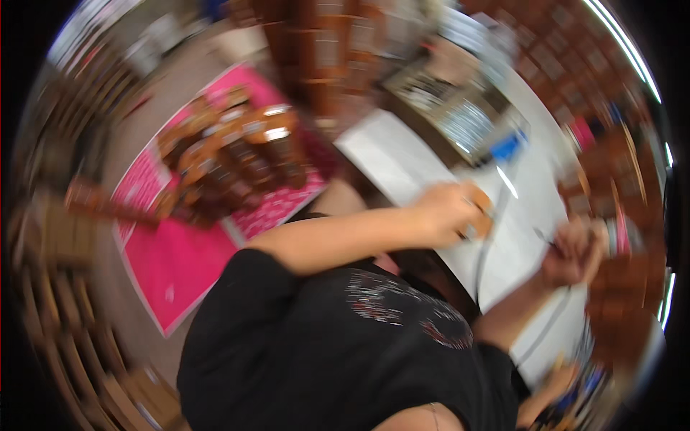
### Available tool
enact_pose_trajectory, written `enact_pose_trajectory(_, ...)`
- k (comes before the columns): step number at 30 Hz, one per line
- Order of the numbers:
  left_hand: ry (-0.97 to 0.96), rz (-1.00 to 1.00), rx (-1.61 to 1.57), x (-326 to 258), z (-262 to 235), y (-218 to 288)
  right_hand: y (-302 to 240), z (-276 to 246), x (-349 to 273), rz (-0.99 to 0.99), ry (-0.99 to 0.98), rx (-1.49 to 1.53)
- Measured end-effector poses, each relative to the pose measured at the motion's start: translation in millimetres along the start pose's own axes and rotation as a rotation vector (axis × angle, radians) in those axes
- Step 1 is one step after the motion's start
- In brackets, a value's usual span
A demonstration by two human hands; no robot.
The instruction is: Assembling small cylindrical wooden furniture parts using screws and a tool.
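Observation:
My left hand is closed round a small orange-brown piece with something shiny and metallic at its lower end; motion blur hides its kind. It is above the white tabletop. To the right, my right hand is closed, its fingers pinched together, with a thin dark pointed tool sticking out toward the left hand. Just beyond that hand is a clear round container with a pink-and-white band. A dark cable runs across the table between my hands.
Glossy brown bundled pieces lie heaped on a pink printed sheet at the left. A box with compartments holds small parts at the back of the table, beside a blue object. Brown stacks stand behind.

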State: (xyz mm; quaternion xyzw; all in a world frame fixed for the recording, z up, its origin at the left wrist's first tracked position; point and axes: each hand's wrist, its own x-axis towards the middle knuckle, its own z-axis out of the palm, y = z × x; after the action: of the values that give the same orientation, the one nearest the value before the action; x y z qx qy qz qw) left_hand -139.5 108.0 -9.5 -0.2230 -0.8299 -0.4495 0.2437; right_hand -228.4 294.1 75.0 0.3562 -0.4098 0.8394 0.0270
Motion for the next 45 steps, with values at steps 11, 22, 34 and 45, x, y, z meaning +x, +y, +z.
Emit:
enact_pose_trajectory(11, 0.482, -0.214, 0.77, -141, -221, 151, 8, 44, -1, 0.062, -0.347, 0.174)
enact_pose_trajectory(22, 0.656, -1.359, 1.454, -400, -381, 64, 55, 106, -3, 0.121, -0.238, -0.146)
enact_pose_trajectory(34, 0.543, -1.788, 1.383, -549, -380, -86, 63, 139, 3, 0.117, -0.106, -0.485)
enact_pose_trajectory(45, 0.578, -1.802, 1.206, -551, -385, -80, 73, 138, 2, 0.094, -0.148, -0.577)
